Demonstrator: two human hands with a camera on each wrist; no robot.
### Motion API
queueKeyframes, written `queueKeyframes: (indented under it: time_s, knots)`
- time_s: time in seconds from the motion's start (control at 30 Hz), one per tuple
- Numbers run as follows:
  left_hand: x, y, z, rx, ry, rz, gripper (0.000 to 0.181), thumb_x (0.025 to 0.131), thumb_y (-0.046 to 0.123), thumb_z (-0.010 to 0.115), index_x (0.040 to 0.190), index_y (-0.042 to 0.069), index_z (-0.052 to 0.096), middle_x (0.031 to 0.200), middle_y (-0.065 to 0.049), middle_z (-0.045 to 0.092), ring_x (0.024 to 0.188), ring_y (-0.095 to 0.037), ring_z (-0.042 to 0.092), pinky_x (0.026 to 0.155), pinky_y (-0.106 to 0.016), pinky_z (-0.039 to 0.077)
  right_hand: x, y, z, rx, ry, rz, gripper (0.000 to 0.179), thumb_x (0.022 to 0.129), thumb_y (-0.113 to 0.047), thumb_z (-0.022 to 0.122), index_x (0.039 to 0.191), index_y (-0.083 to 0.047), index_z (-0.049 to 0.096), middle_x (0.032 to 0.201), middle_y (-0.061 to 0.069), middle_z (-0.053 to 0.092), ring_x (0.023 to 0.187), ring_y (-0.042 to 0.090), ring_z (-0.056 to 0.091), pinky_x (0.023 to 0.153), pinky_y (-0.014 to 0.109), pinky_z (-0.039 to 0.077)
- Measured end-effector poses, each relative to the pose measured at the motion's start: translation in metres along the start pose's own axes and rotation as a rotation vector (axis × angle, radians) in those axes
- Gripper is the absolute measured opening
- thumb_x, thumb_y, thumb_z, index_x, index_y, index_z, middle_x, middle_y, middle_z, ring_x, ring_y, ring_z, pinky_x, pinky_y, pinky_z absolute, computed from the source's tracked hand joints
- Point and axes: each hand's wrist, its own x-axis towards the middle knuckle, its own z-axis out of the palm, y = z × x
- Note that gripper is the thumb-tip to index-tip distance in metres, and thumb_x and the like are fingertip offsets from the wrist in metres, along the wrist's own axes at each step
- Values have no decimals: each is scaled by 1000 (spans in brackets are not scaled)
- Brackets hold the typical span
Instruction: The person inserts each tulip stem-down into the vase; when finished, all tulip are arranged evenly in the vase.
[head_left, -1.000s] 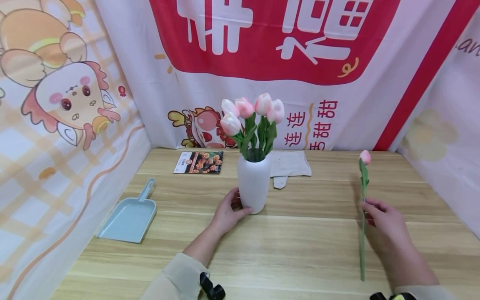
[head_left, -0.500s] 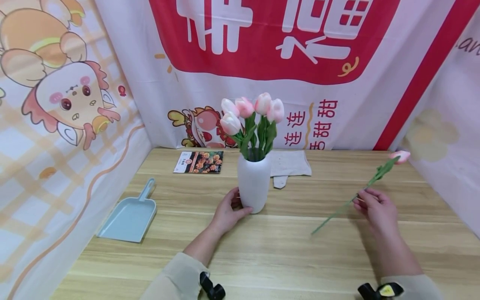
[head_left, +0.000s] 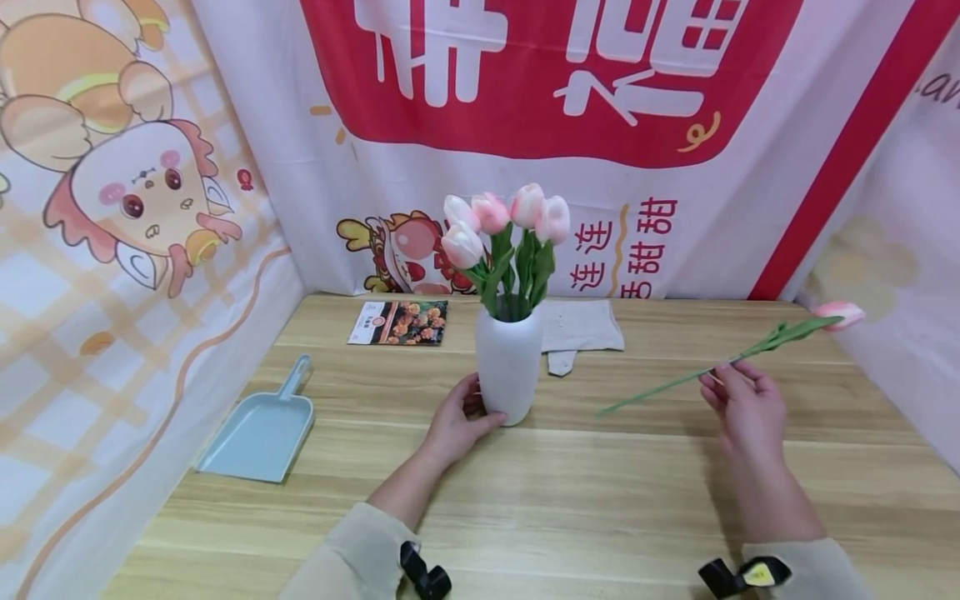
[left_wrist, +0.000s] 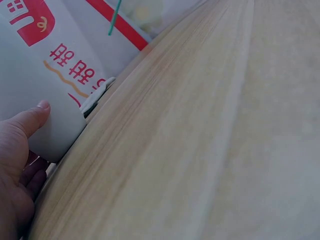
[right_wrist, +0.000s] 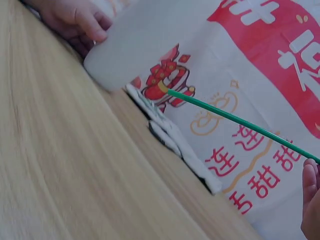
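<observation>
A white vase [head_left: 508,367] stands upright on the table, with several pink-and-white tulips [head_left: 491,215] in it. My left hand [head_left: 454,427] holds the vase low on its left side, thumb across the front near the base; the left wrist view shows the thumb [left_wrist: 35,117] against the white wall. To the right, my right hand [head_left: 752,408] pinches a single tulip [head_left: 780,335] by its green stem. That tulip lies nearly level above the table, bloom to the right and stem end towards the vase. In the right wrist view the bare stem [right_wrist: 235,119] reaches across, its bloom out of frame.
Behind the vase lies a folded grey cloth [head_left: 581,327]. A flower-picture packet [head_left: 399,323] is at the back left of the wooden table [head_left: 600,500]. A light blue dustpan [head_left: 258,433] rests at the left. Printed cloth hangs [head_left: 540,150] along the back and sides.
The tulip in my right hand has turned from upright to nearly level, its bloom swinging right and its stem end left. That hand has shifted slightly left and away. The left hand and vase stay put.
</observation>
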Motion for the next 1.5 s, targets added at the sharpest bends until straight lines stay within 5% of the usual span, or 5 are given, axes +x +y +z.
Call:
queueKeyframes:
  time_s: [0.6, 0.93, 1.3, 1.5]
  knots:
    - [1, 0, -1, -9, 2, -18, 75, 80, 28, 81, 144, 16, 44, 136, -11, 57, 125, -30, 56, 111, -49, 43, -41, -22, 66, 172, -45, -76, 35, 80, -4, 79, 101, -9, 51, 83, 8, 70, 64, 18, 70, 58, 26, 61]
    - [2, -1, 0, -14, 2, -39, 76, 81, 25, 80, 145, 15, 42, 137, -12, 56, 127, -31, 55, 111, -50, 42, -61, -22, 100, 275, -80, -203, 28, 83, 2, 74, 95, -6, 50, 76, 9, 66, 59, 18, 69, 52, 25, 59]
    - [1, -1, 0, -1, -4, -13, 75, 80, 27, 81, 144, 14, 43, 135, -12, 57, 125, -31, 56, 110, -49, 43, -83, -7, 125, 194, -152, -370, 24, 86, 0, 70, 102, -4, 53, 83, 10, 64, 64, 17, 71, 56, 23, 60]
    - [1, -1, 0, 0, -2, -7, 75, 80, 27, 81, 144, 14, 44, 134, -12, 58, 124, -31, 57, 110, -49, 44, -92, 2, 132, 78, -236, -559, 20, 87, 1, 69, 99, -7, 55, 84, 8, 67, 70, 16, 73, 62, 24, 61]
